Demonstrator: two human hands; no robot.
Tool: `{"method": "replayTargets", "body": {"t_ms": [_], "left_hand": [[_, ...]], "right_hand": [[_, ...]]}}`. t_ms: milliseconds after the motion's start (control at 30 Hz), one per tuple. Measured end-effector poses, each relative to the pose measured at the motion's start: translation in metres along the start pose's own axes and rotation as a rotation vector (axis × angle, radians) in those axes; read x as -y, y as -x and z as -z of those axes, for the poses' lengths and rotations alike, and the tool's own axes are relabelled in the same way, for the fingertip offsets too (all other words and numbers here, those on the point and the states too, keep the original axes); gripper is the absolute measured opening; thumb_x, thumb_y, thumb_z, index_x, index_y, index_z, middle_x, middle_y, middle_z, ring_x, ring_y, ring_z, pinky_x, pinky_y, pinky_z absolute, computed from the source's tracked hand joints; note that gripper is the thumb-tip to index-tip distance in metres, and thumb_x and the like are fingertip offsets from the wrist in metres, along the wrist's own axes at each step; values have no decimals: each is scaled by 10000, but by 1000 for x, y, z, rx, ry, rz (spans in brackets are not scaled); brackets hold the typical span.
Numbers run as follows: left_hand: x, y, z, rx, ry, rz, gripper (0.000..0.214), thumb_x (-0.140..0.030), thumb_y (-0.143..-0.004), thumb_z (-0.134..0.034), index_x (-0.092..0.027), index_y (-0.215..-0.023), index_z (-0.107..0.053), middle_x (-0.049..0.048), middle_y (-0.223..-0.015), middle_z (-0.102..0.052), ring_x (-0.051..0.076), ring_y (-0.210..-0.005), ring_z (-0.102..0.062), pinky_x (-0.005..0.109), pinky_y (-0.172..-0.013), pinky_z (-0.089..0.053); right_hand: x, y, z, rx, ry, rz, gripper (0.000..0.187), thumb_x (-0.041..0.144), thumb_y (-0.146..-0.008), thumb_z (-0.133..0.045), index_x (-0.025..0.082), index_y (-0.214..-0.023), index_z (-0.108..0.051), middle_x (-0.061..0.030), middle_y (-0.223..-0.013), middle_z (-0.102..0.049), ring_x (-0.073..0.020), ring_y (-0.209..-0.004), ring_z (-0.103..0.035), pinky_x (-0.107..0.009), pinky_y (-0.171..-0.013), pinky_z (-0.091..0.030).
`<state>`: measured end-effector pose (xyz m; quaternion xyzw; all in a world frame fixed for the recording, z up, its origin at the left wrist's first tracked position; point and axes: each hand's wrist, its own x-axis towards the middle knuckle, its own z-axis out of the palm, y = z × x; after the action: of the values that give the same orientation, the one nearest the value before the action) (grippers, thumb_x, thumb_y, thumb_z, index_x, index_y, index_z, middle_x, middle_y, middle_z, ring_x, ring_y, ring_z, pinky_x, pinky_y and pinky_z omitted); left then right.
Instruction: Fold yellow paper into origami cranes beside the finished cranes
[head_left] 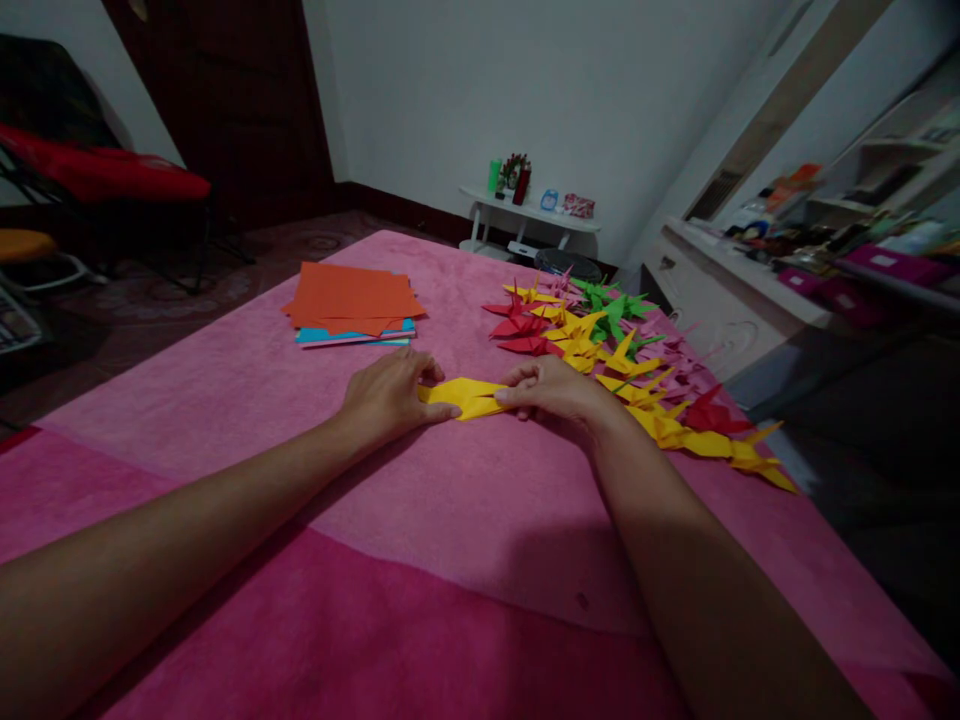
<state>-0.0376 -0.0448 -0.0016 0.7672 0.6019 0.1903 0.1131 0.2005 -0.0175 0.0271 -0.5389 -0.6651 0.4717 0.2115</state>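
A folded piece of yellow origami paper (469, 397) lies low over the pink cloth, stretched sideways between my two hands. My left hand (394, 393) grips its left end, thumb along the near edge and fingers curled behind. At the right end, my right hand (547, 388) pinches the paper's tip between thumb and fingers. A slit between folded layers shows near the right thumb. Just beyond my right hand lie rows of folded paper cranes (585, 335) in yellow, red, green and pink.
A stack of paper sheets (356, 295), orange on top with blue below, lies beyond my left hand. The pink cloth (420, 500) covers the surface. A white shelf (536, 207) stands by the far wall, a cluttered dresser (739, 270) at right, a red chair (105, 175) at left.
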Motion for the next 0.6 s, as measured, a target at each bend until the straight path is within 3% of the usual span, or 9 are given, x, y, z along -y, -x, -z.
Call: {"method": "replayTargets", "body": {"t_ms": [167, 300, 400, 467, 567, 600], "left_hand": [[0, 3, -3, -7, 89, -19, 514, -587, -647, -725, -232, -1007, -633, 28, -975, -683, 207, -852, -620, 269, -619, -388], [4, 1, -6, -46, 242, 21, 663, -551, -585, -789, -227, -1131, -597, 20, -870, -668, 201, -767, -612, 275, -607, -403], [2, -2, -6, -125, 573, 95, 741, -418, -577, -830, -182, -1212, -533, 23, -843, -653, 176, -715, -612, 269, -608, -442], [-3, -3, -5, -153, 921, 141, 724, -350, -594, -829, -167, -1212, -498, 42, -906, -670, 163, -722, -635, 262, -620, -475], [-13, -4, -5, -88, 1371, 138, 533, -304, -649, -802, -150, -1086, -541, 95, -1030, -692, 167, -816, -671, 267, -704, -514], [-15, -5, -5, -116, 1464, 167, 523, -288, -639, -811, -149, -1065, -542, 92, -1004, -701, 159, -797, -675, 257, -700, -514]], "right_hand": [[8, 5, -10, 65, -78, -121, 163, 214, -617, -797, 124, -697, -689, -15, -526, -640, -71, -412, -526, -149, -364, -359], [7, 5, -17, 44, -201, -123, 93, 153, -648, -742, 108, -681, -668, -4, -516, -627, -56, -400, -523, -133, -372, -406], [7, 3, -23, -69, -369, -49, 139, 184, -652, -736, 109, -742, -661, 6, -543, -631, -54, -399, -522, -142, -380, -430], [10, 1, -32, -146, -466, 18, 218, 237, -649, -751, 124, -811, -658, 21, -542, -631, -55, -391, -517, -143, -370, -414], [17, 1, -50, -288, -506, 83, 276, 344, -641, -765, 151, -688, -574, 12, -481, -613, -81, -376, -521, -157, -343, -374], [19, 2, -56, -317, -514, 102, 285, 365, -650, -757, 157, -697, -569, 10, -496, -621, -88, -385, -530, -164, -347, -377]]}}
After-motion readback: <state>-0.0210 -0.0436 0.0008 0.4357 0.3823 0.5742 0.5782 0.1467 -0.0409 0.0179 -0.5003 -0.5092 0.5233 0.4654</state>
